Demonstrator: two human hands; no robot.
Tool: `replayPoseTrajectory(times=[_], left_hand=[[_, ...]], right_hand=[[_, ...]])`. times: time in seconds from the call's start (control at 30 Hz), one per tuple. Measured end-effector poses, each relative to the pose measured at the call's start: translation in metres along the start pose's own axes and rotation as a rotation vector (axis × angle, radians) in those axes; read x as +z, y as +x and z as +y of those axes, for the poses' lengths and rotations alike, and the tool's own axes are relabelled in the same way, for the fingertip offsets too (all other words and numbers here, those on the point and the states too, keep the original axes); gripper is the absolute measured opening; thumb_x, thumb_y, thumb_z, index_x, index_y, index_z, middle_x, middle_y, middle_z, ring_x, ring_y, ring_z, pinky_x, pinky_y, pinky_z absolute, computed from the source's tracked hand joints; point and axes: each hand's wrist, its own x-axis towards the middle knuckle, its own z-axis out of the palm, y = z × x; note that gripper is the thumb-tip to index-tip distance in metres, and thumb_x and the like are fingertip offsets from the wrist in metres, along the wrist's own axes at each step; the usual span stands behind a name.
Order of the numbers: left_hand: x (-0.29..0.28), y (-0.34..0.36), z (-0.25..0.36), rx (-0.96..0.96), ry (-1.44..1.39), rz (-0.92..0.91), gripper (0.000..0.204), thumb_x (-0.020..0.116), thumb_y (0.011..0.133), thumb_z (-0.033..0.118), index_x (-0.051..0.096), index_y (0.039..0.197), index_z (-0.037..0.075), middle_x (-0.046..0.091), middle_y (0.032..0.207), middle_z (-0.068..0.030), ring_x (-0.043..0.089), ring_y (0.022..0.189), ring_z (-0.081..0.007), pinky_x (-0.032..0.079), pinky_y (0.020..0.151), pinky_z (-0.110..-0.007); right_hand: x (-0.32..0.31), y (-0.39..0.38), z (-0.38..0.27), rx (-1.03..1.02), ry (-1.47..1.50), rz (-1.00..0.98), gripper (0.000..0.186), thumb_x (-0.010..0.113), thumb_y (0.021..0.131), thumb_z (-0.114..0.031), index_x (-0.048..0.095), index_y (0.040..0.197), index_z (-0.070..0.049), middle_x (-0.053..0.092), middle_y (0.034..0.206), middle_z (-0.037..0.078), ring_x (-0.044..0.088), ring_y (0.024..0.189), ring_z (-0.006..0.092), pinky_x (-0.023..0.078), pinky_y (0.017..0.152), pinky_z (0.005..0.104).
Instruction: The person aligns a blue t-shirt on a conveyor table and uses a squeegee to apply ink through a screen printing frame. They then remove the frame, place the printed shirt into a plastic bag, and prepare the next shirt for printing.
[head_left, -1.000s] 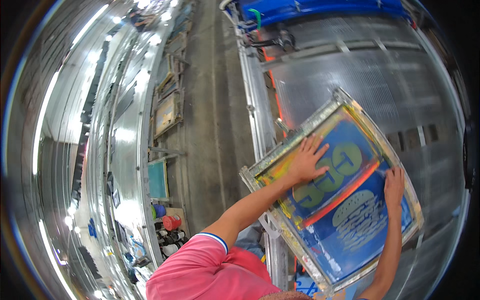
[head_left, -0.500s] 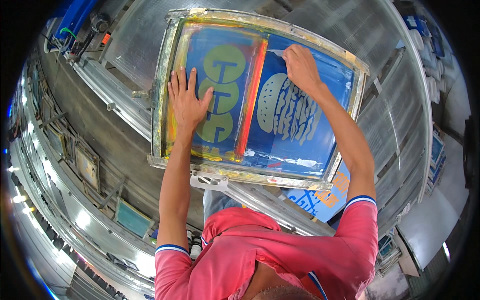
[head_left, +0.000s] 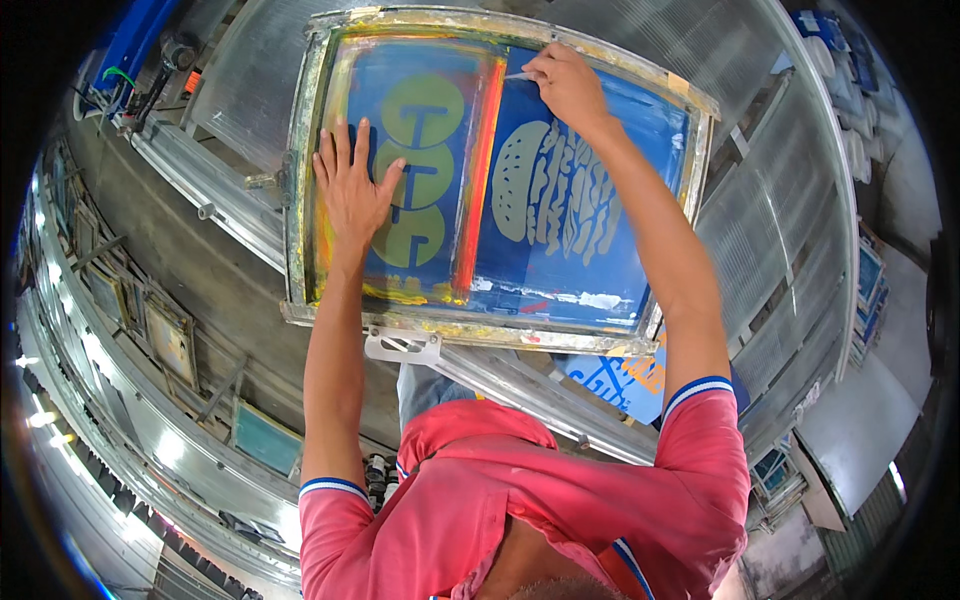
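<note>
1. A framed blue screen [head_left: 625,275] lies before a person in a pink shirt.
2. The left hand [head_left: 355,195] rests flat, fingers spread, on its left half; the right hand [head_left: 560,80] pinches a thin pale strip [head_left: 519,76] at the far side, beside the red band [head_left: 484,165].
3. Work appears unfinished: the band is down, white smears [head_left: 590,298] remain near right.
</note>
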Motion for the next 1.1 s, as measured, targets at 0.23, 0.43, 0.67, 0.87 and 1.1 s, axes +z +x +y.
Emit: replayPoseTrajectory(times=[0.23,0.43,0.67,0.87,1.1], left_hand=[[0.001,-0.002,0.000,0.006,0.101,-0.079,0.069,0.053,0.086,0.059,0.041,0.143,0.021,0.031,0.151,-0.0084,0.020,0.141,-0.0361,0.017,0.112,-0.056],[-0.003,-0.003,0.004,-0.028,0.132,-0.115,0.068,0.052,0.087,0.058,0.037,0.145,0.024,0.027,0.153,-0.0067,0.020,0.141,-0.0347,0.016,0.113,-0.055],[-0.001,-0.004,0.003,-0.032,0.135,-0.083,0.070,0.052,0.086,0.060,0.037,0.144,0.025,0.029,0.152,-0.0064,0.021,0.141,-0.0346,0.016,0.113,-0.055],[0.002,-0.006,0.000,-0.019,0.129,-0.057,0.070,0.050,0.086,0.062,0.038,0.144,0.025,0.029,0.152,-0.0062,0.021,0.141,-0.0344,0.017,0.113,-0.056],[0.002,-0.009,-0.002,-0.006,0.129,-0.039,0.070,0.049,0.086,0.063,0.038,0.144,0.025,0.030,0.152,-0.0072,0.021,0.141,-0.0348,0.016,0.113,-0.056]], right_hand=[[0.014,-0.035,-0.020,0.008,-0.101,0.194,0.023,0.054,0.085,-0.009,0.071,0.100,-0.008,0.065,0.117,0.008,0.058,0.115,0.0249,0.048,0.095,0.0367],[0.009,-0.050,-0.038,0.079,-0.069,0.205,0.025,0.051,0.086,-0.010,0.070,0.102,-0.006,0.066,0.114,0.010,0.060,0.112,0.0260,0.046,0.097,0.0398],[0.000,-0.072,-0.060,0.101,-0.098,0.215,0.025,0.053,0.085,-0.010,0.070,0.102,-0.006,0.067,0.113,0.010,0.061,0.111,0.0257,0.046,0.097,0.0432],[-0.010,-0.108,-0.090,0.151,-0.123,0.216,0.026,0.052,0.085,-0.008,0.070,0.103,-0.007,0.067,0.112,0.010,0.061,0.112,0.0245,0.041,0.101,0.0467],[-0.035,-0.157,-0.143,0.208,-0.115,0.192,0.025,0.053,0.083,-0.007,0.069,0.102,-0.007,0.068,0.110,0.010,0.062,0.108,0.0239,0.038,0.102,0.0488]])
